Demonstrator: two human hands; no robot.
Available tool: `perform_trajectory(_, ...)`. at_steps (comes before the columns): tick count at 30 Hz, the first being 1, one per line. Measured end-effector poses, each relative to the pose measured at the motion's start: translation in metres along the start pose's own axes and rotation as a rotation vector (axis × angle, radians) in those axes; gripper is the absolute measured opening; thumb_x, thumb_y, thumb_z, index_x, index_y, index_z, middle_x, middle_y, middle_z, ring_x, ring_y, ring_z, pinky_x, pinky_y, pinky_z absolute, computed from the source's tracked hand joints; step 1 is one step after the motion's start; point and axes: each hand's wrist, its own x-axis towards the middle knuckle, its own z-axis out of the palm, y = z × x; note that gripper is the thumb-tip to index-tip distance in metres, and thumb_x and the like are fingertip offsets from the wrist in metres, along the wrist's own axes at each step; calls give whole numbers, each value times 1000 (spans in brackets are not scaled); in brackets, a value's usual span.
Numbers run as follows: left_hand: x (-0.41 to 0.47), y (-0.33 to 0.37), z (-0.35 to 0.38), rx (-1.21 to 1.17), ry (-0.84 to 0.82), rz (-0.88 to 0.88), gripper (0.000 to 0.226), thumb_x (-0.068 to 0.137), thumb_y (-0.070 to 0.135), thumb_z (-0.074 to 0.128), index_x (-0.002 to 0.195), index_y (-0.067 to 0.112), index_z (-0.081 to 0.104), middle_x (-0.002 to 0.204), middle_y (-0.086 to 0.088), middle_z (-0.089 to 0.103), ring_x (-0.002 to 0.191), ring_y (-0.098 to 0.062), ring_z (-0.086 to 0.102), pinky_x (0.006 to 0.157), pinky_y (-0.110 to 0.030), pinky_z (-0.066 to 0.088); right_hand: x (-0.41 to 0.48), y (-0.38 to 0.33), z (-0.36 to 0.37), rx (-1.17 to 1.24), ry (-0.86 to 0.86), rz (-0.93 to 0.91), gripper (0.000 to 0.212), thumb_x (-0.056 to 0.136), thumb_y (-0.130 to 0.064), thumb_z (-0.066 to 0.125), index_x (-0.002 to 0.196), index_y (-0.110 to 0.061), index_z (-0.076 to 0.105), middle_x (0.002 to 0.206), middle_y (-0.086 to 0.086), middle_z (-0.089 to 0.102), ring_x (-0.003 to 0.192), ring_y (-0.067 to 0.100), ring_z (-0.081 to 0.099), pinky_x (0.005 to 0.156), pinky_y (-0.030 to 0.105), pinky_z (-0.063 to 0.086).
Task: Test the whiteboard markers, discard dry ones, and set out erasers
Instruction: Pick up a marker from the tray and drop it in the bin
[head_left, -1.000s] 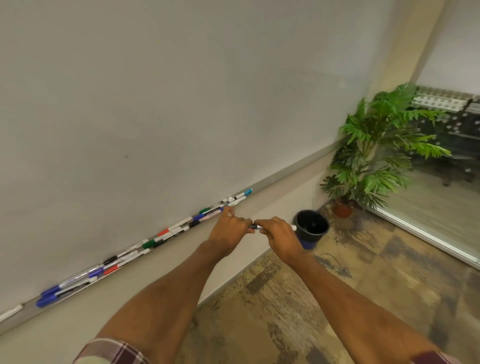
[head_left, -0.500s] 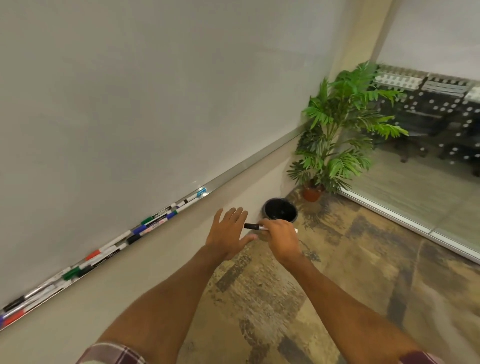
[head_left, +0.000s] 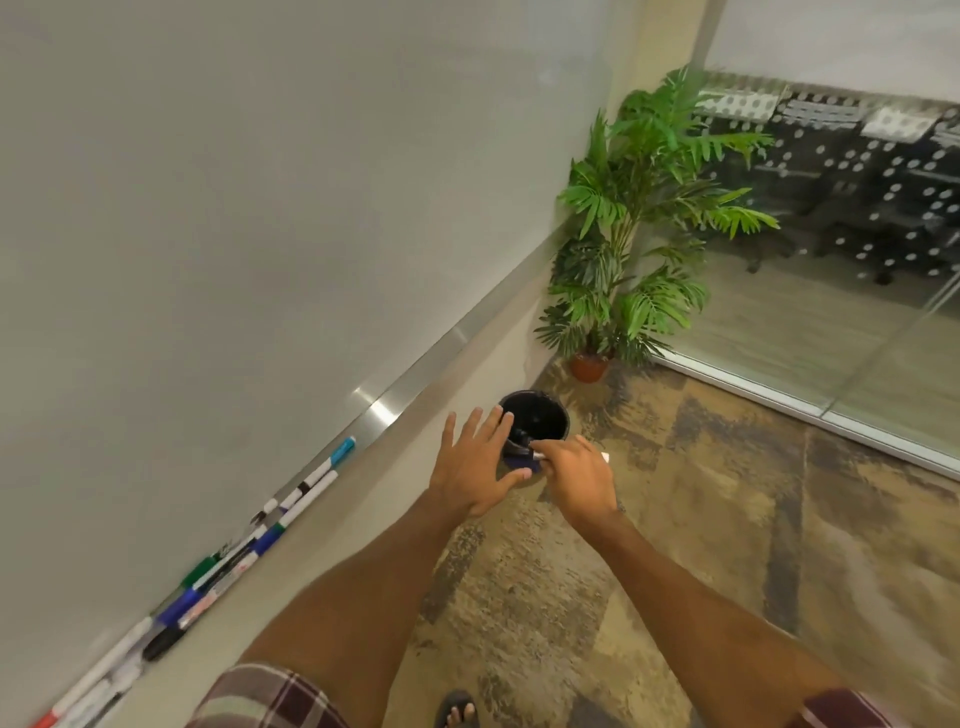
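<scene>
Right hand (head_left: 576, 478) out front, fingers curled round a slim white whiteboard marker with a black cap (head_left: 539, 455). The capped end pokes out to the left of the knuckles, and a bit of the white barrel shows on the far side of the hand. Left hand (head_left: 478, 462) sits just beside it, flat and wide, fingers spread and holding nothing, its thumb reaching toward the right hand.

Directly beyond both hands stands a round black waste bin (head_left: 558, 410) on the floor. The marker's capped end sits in front of the bin's near rim, and the left fingertips overlap the rim's left edge from this angle. Whether anything touches the bin, I can't tell.

Off to the left of the left hand and running back toward the person is a brushed aluminium tray (head_left: 415, 374) along the bottom of a big white whiteboard (head_left: 260, 208). It carries a long row of loose markers (head_left: 306, 488) with caps in light blue, black, dark blue, green and red.

Past the bin, in the corner, is a leafy green palm in a terracotta pot (head_left: 589, 366). To the right of the right hand, a mottled brown and tan carpet (head_left: 675, 545) runs up to a glass partition (head_left: 831, 312). Plaid sleeves (head_left: 260, 696) show at the bottom edge, with a sandalled foot (head_left: 457, 709) between the forearms.
</scene>
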Motion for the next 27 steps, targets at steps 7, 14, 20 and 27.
perform_trajectory(7, 79, -25, 4, 26, -21, 65, 82, 93, 70, 23, 156, 22, 2, 164, 0, 0, 150, -23, -1, 117, -50, -11, 72, 19, 20, -8, 4, 56, 34, 83, -5, 57, 112, -20, 66, 107, -1, 69, 100, 18, 62, 106, 30, 28)
perform_trajectory(14, 150, -35, 28, 3, -76, 62, 81, 94, 68, 24, 156, 22, 1, 164, -1, 0, 150, -23, -3, 119, -52, -9, 131, 57, 48, 20, -27, 81, 39, 86, -7, 59, 123, -20, 61, 119, 0, 66, 111, 16, 59, 108, 32, 30)
perform_trajectory(20, 226, -29, 63, -66, -130, -69, 81, 95, 66, 27, 156, 21, -1, 164, -1, -2, 150, -23, -3, 118, -50, -9, 197, 112, 84, 20, -86, 52, 37, 86, -9, 61, 122, -17, 61, 119, 1, 66, 110, 19, 57, 100, 33, 38)
perform_trajectory(27, 327, -39, 112, -118, -210, -220, 82, 96, 61, 36, 156, 19, 1, 164, -3, 0, 150, -24, -1, 119, -53, -3, 291, 179, 137, 40, -189, 26, 42, 79, 0, 62, 118, -16, 65, 114, 2, 68, 105, 20, 61, 101, 37, 39)
